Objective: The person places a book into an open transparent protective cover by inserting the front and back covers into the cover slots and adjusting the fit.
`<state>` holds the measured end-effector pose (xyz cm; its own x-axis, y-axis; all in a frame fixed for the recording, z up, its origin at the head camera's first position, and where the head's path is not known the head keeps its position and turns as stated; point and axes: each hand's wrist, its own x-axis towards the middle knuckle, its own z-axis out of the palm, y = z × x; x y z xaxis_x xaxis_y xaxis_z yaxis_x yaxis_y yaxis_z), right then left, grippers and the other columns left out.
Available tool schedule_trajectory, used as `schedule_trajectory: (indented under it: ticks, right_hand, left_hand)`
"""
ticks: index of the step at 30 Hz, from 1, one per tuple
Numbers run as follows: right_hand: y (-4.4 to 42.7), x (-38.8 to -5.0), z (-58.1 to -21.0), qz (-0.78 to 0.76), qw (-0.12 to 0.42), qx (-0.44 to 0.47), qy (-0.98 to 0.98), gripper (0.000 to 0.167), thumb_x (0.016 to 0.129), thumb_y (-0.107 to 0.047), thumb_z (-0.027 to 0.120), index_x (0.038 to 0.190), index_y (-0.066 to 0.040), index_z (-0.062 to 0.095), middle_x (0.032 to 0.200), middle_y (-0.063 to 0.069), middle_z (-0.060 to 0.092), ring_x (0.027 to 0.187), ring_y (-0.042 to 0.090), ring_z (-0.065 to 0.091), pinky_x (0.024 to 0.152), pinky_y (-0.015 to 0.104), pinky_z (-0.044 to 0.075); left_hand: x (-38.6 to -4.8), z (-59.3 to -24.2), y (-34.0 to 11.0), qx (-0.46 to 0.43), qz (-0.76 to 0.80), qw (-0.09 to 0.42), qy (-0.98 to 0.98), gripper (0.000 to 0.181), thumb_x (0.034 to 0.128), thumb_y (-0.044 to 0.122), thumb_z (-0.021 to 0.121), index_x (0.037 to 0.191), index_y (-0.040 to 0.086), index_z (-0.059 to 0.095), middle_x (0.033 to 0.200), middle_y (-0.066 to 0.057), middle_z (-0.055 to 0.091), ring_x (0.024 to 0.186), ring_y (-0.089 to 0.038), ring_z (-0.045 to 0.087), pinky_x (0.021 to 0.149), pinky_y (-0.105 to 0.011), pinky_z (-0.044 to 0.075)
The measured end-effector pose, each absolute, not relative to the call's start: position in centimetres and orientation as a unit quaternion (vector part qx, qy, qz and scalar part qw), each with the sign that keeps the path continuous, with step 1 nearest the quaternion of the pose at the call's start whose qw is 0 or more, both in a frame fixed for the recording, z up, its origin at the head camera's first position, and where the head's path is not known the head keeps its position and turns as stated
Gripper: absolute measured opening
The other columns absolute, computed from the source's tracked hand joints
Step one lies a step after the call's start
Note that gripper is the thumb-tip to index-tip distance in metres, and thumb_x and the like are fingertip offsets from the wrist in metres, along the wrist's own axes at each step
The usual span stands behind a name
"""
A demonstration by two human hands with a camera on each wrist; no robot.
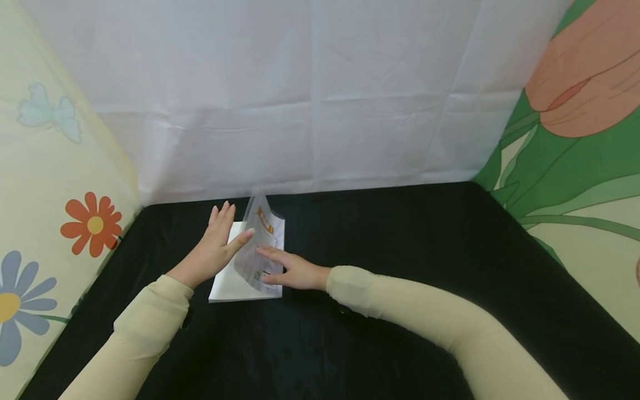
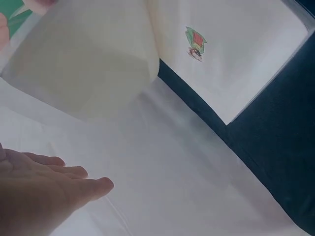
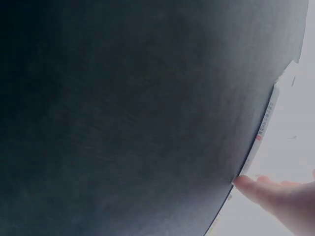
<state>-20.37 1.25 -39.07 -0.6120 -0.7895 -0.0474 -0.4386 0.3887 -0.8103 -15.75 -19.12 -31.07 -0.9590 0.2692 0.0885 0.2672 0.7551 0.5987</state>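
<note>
A white book (image 1: pixel 233 286) lies near the table's left side, with a clear, printed plastic cover (image 1: pixel 258 233) standing half raised over it. In the left wrist view, a pale flap (image 2: pixel 93 59) rises beside a white leaf bearing a small coloured drawing (image 2: pixel 196 43). My left hand (image 1: pixel 212 244) hovers over the book's left half, fingers straight, thumb spread toward the cover. On the other side, my right hand (image 1: pixel 295 270) lies against the cover with extended fingers. One of its fingertips (image 3: pixel 241 181) touches the book's edge in the right wrist view, beside small lettering.
A black cloth (image 1: pixel 380 239) covers the table. Behind it hangs a white sheet (image 1: pixel 310 111). Walls with painted flowers (image 1: pixel 95 225) stand on both sides.
</note>
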Motion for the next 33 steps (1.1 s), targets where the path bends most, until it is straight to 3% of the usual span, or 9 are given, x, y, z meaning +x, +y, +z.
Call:
schedule_trajectory:
  ticks: [18,27,33]
  right_hand:
    - [1.1,-19.9,-39.1,-0.358,0.256,-0.387,0.81,0.064,0.1,-0.025,0.055,0.154,-0.007,0.024,0.162,0.01,0.01,0.148,0.022,0.01,0.117,0.039,0.015]
    - [0.9,-19.6,-39.2,-0.304,0.246,-0.399,0.829,0.062,0.099,-0.028,0.057,0.152,-0.01,0.032,0.161,0.012,0.013,0.147,0.028,0.014,0.116,0.042,0.019]
    - [0.7,-19.6,-39.5,-0.244,0.25,-0.412,0.842,0.061,0.097,-0.032,0.059,0.151,-0.015,0.037,0.162,0.012,0.009,0.147,0.029,0.009,0.116,0.044,0.015]
  left_hand:
    - [-15.6,-31.5,-18.8,0.144,0.326,-0.004,0.934,0.081,0.1019,0.037,0.049,0.149,-0.013,0.007,0.158,-0.027,-0.004,0.144,-0.041,-0.014,0.11,-0.064,0.003]
    - [-15.7,-31.9,-18.7,0.142,0.329,0.0,0.933,0.08,0.1017,0.038,0.049,0.15,-0.012,0.01,0.158,-0.027,-0.003,0.144,-0.042,-0.013,0.11,-0.065,0.004]
    - [-15.7,-32.2,-18.7,0.138,0.331,0.009,0.934,0.079,0.1022,0.039,0.047,0.149,-0.013,0.01,0.158,-0.028,-0.002,0.144,-0.043,-0.012,0.109,-0.065,0.004]
